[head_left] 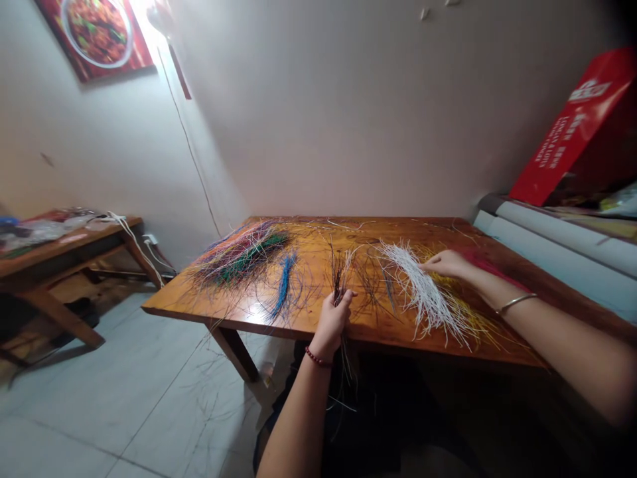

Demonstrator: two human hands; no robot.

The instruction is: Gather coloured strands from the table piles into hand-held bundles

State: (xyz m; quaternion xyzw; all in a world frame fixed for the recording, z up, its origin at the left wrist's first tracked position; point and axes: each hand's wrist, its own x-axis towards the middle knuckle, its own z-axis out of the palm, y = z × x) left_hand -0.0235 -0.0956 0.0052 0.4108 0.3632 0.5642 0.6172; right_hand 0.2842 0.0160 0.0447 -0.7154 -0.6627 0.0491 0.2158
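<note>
My left hand (334, 317) is closed around an upright bundle of dark thin wires (337, 269), with a few pale ones among them. Their lower ends hang below the fist, past the table's front edge. At the right, the fingers of my right hand (445, 264) pinch together at the upper right edge of a pile of white wires (415, 275). What lies between the fingertips is small and partly hidden. Yellow wires (455, 302) lie beneath and beside the white ones, and red wires (490, 265) lie behind my right wrist.
On the wooden table (318, 229), a blue wire bundle (283, 285) and a heap of green, orange and purple wires (243, 252) lie to the left. Large rolls (562, 232) and a red box (572, 133) are at the right. Another table (64, 245) stands far left.
</note>
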